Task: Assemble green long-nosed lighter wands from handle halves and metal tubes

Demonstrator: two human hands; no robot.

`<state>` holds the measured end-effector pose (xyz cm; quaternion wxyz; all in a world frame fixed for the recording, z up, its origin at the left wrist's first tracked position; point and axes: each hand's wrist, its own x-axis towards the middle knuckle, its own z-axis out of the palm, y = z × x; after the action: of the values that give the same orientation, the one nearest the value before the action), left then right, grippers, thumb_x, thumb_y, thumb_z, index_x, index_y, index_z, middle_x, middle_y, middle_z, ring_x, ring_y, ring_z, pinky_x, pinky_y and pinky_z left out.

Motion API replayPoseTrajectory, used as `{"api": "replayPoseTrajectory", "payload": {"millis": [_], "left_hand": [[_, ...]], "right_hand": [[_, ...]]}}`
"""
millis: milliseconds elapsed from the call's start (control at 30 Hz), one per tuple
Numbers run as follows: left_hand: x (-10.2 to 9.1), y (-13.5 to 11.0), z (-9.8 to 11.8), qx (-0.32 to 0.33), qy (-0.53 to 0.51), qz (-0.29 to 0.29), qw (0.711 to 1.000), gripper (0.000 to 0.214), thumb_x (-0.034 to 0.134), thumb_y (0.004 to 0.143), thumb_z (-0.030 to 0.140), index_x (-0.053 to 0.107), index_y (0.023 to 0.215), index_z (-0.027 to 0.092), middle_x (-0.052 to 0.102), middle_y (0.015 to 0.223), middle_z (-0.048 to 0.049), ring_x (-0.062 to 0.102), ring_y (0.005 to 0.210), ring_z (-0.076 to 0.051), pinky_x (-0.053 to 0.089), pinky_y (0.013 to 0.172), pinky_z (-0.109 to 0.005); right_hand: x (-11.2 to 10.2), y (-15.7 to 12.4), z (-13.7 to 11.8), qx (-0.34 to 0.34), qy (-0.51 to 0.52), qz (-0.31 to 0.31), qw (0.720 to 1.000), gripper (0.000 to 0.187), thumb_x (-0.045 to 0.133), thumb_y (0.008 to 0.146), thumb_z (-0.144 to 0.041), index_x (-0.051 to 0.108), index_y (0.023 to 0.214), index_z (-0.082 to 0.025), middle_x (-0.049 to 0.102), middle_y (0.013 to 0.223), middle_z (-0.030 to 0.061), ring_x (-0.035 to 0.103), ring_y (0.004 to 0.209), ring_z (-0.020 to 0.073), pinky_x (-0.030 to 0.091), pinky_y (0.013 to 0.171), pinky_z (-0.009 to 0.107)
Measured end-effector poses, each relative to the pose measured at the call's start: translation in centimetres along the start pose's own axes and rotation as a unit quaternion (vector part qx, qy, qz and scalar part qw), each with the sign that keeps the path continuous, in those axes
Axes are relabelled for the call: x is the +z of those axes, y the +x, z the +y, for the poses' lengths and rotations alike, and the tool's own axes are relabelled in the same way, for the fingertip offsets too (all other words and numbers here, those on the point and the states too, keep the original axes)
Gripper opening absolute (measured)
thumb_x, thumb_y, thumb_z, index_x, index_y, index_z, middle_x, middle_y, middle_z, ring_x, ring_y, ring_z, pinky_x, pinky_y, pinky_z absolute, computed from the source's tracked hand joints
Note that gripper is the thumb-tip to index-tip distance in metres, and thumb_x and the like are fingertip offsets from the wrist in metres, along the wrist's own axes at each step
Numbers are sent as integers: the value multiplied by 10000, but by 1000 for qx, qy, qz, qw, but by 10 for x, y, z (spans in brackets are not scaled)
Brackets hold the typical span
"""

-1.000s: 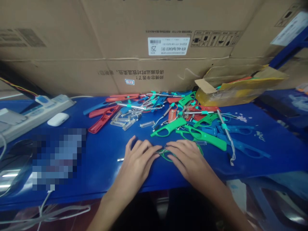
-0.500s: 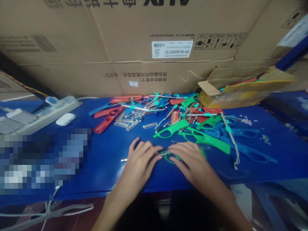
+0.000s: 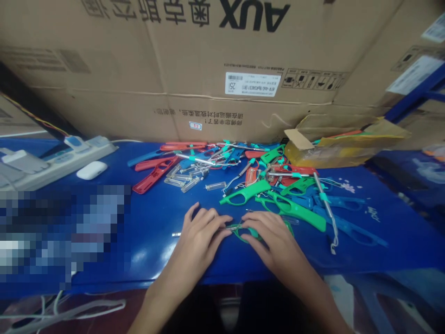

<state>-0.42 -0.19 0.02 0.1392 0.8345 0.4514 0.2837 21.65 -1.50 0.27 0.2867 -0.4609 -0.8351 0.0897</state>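
While left fingers (image 3: 221,219) clamp slim metal tube (image 3: 232,228) (shiny) | right fingers (image 3: 255,225) over looped green plastic handle (image 3: 252,232) | right grip unclear

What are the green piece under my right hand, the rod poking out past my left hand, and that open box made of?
Green piece: probably moulded plastic, smooth, going by its even colour and curved loop.
Rod: likely polished metal, judging by its bright glints, though most is hidden.
Open box: cardboard, from its dull brown flaps, with shiny yellowish tape or film along its side.
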Motion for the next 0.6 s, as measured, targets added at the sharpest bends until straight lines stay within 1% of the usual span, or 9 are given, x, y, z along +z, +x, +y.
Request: {"api": "replayPoseTrajectory", "payload": {"millis": [133, 167, 233, 333, 467, 533, 600], "left_hand": [[-2, 0, 1, -3, -1, -5, 1000, 188, 558, 1025, 232, 627, 1195, 278, 662, 982, 21, 626, 966, -173, 280, 1165, -534], [-2, 0, 1, -3, -1, -5, 1000, 183, 557, 1025, 231, 631, 1186, 278, 662, 982, 19, 626, 964, -174, 281, 1165, -537], [-2, 0, 1, -3, 1, -2, 1000, 182, 552, 1027, 229, 638, 1180, 280, 658, 973, 17, 624, 956, -175, 287, 1161, -539], [-2, 1, 0, -1, 5, 3, 1000, 162, 544, 1032, 232, 656, 1140, 276, 648, 954, 21, 621, 931, -168, 291, 1154, -531], [-3, 2, 1, 5, 10, -1, 1000, 145, 538, 1035, 240, 678, 1064, 266, 635, 923, 29, 612, 891, -156, 279, 1152, -516], [-5, 2, 2, 11, 15, 0, 1000, 142, 548, 1030, 233, 682, 1056, 273, 641, 930, 31, 607, 886, -158, 283, 1141, -516], [-5, 2, 3, 15, 25, 8, 1000, 135, 561, 1022, 223, 681, 1052, 277, 655, 969, 26, 608, 917, -169, 284, 1130, -523]], "right_hand": [[0, -3, 3, 14, -7, 24, 1000, 265, 633, 971, -313, 569, 1214, -227, 690, 1244, 90, 631, 1184, 242, 479, 1010, 459], [0, -4, 4, 20, -8, 33, 999, 288, 645, 962, -332, 562, 1217, -225, 681, 1259, 101, 625, 1196, 252, 484, 1010, 471], [-1, -6, 4, 27, -11, 44, 999, 251, 662, 947, -357, 586, 1150, -231, 673, 1267, 107, 624, 1194, 268, 495, 1000, 487], [-2, -6, 3, 30, -16, 37, 999, 187, 679, 933, -384, 624, 1035, -237, 674, 1253, 101, 625, 1180, 278, 492, 1000, 497], [-3, -5, 2, 39, -13, 37, 998, 170, 666, 945, -377, 644, 1042, -240, 676, 1249, 90, 617, 1191, 266, 482, 1010, 472], [-4, -5, 1, 45, -8, 55, 997, 128, 650, 960, -341, 644, 1039, -240, 684, 1235, 80, 622, 1176, 252, 481, 1000, 450], [-6, -6, 1, 57, -4, 89, 994, 100, 643, 967, -310, 639, 1037, -239, 697, 1204, 70, 634, 1144, 238, 481, 983, 431]]}}
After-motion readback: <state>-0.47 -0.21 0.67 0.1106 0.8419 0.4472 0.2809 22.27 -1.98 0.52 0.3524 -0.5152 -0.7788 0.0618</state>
